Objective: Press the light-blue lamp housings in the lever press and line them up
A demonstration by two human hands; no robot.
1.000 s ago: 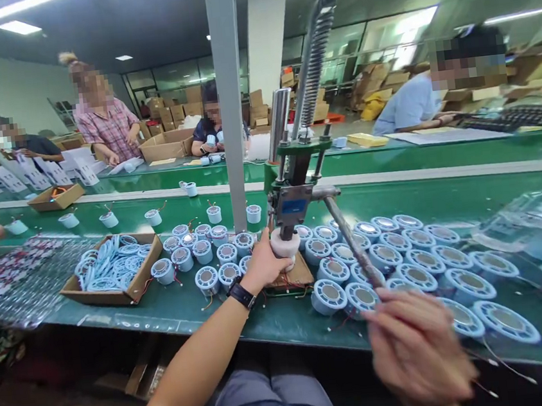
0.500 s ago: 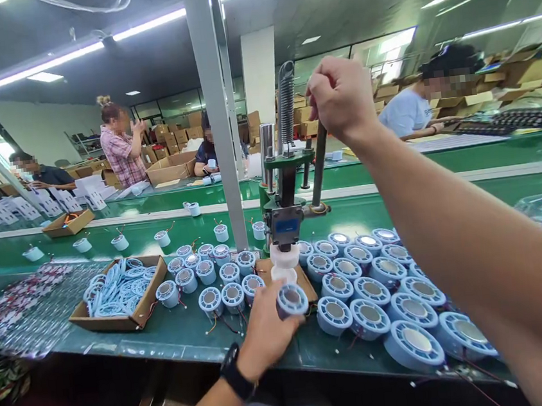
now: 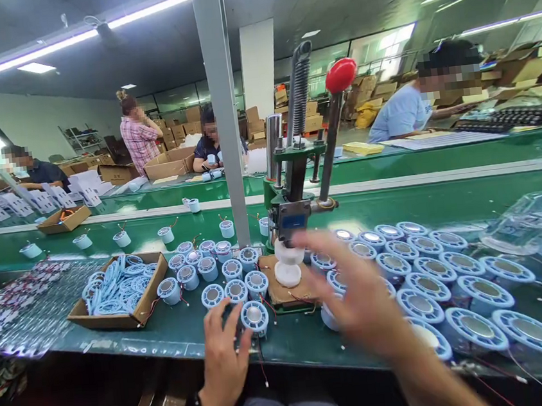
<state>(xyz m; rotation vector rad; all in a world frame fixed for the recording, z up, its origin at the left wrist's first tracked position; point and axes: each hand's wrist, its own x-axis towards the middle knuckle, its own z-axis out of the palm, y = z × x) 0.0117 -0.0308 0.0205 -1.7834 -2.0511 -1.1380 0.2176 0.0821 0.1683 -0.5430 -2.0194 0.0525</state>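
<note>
My left hand (image 3: 223, 353) has its fingers spread, at the left edge of a light-blue round speaker-like unit (image 3: 255, 319) standing at the table's front; I cannot tell whether the fingertips touch it. My right hand (image 3: 358, 291) is blurred by motion, its thumb and fingers stretched apart in front of the hand press (image 3: 294, 220). Nothing shows between them. The press's lever, with its red knob (image 3: 341, 75), stands raised and free. Under the ram, a white upper block (image 3: 290, 251) sits above a white round seat (image 3: 288, 275) on a brown board (image 3: 278, 292).
Several similar blue units (image 3: 475, 323) with thin wires crowd the right, and more (image 3: 213, 295) stand left of the press. A cardboard tray (image 3: 118, 319) holds light-blue rings. A grey post (image 3: 222, 105) rises behind. Co-workers sit or stand across the green conveyor (image 3: 393, 164).
My right hand has left the lever's knob and come down beside the press. My left hand has moved left and set the blue unit on the table, its fingers now apart.
</note>
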